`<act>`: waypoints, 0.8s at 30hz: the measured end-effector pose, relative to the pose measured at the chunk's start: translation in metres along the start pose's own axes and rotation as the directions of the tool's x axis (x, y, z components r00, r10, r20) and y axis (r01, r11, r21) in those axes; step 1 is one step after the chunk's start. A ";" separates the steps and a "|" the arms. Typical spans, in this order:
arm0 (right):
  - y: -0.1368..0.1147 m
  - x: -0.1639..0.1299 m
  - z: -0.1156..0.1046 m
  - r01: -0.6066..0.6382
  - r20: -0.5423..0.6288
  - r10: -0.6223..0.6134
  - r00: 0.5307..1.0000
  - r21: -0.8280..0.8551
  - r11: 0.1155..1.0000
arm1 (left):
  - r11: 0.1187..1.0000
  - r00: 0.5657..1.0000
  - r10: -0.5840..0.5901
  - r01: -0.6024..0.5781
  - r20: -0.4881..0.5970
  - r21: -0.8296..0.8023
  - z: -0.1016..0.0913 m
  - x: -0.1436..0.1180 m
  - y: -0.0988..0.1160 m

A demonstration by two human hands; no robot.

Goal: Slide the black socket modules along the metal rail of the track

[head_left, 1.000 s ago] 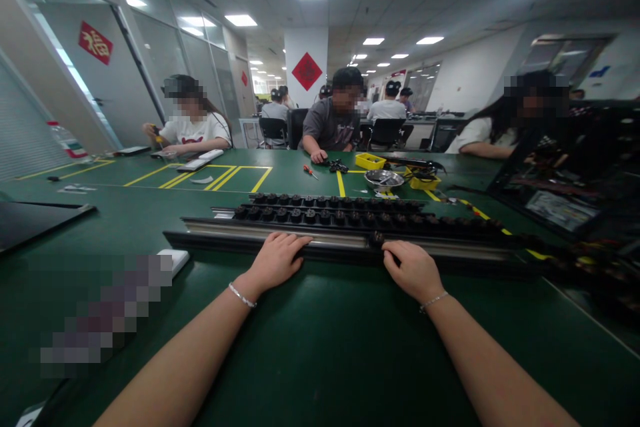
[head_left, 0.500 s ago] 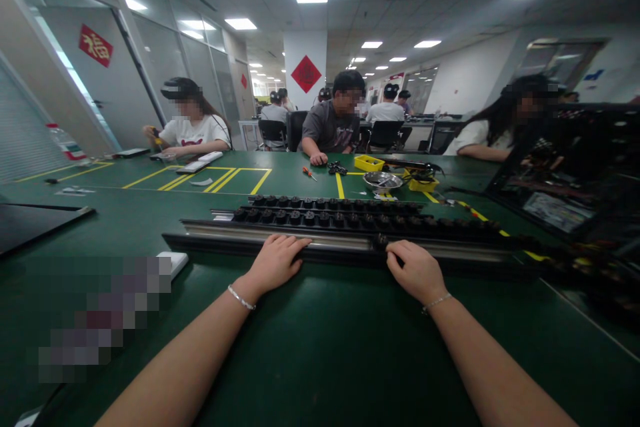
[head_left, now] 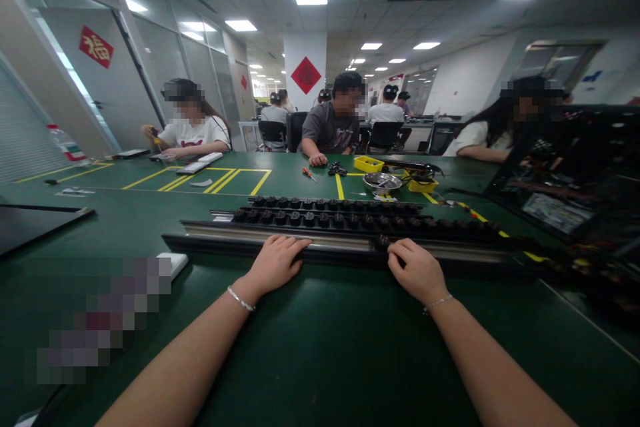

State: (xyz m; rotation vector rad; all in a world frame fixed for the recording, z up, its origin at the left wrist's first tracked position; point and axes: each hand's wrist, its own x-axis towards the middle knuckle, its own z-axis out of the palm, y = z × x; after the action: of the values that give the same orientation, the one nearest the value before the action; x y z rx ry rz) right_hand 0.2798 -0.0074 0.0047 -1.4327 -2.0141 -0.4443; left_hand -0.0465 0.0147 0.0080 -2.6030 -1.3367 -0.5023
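A long black rail with a metallic inner channel lies across the green table in front of me. My left hand is closed over its near edge, with the thumb on the near side and the fingers on top. At the rail's right half, my right hand pinches a small round black socket piece that sits in the channel. The fingertips partly hide this piece. Just behind the rail lie two more strips, each lined with several similar round black pieces.
Beyond the strips stand a metal bowl, a yellow bin and an orange-handled screwdriver. A dark frame rises at the right, with a dark heap before it. Several people sit around; one co-worker's hand rests across the table.
My right hand and the small black piece have shifted very slightly to the right along the rail. My left hand has stayed in place.
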 end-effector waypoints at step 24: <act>-0.019 0.009 0.018 -0.300 -0.147 0.293 0.945 -0.022 0.954 | 1.000 1.000 -0.010 0.010 -0.003 0.007 0.000 0.000 0.000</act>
State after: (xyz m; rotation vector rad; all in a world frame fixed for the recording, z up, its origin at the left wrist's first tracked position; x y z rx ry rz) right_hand 0.2552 0.0033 -0.0012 -1.6503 -1.6508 -0.4472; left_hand -0.0459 0.0150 0.0077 -2.5897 -1.3489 -0.5016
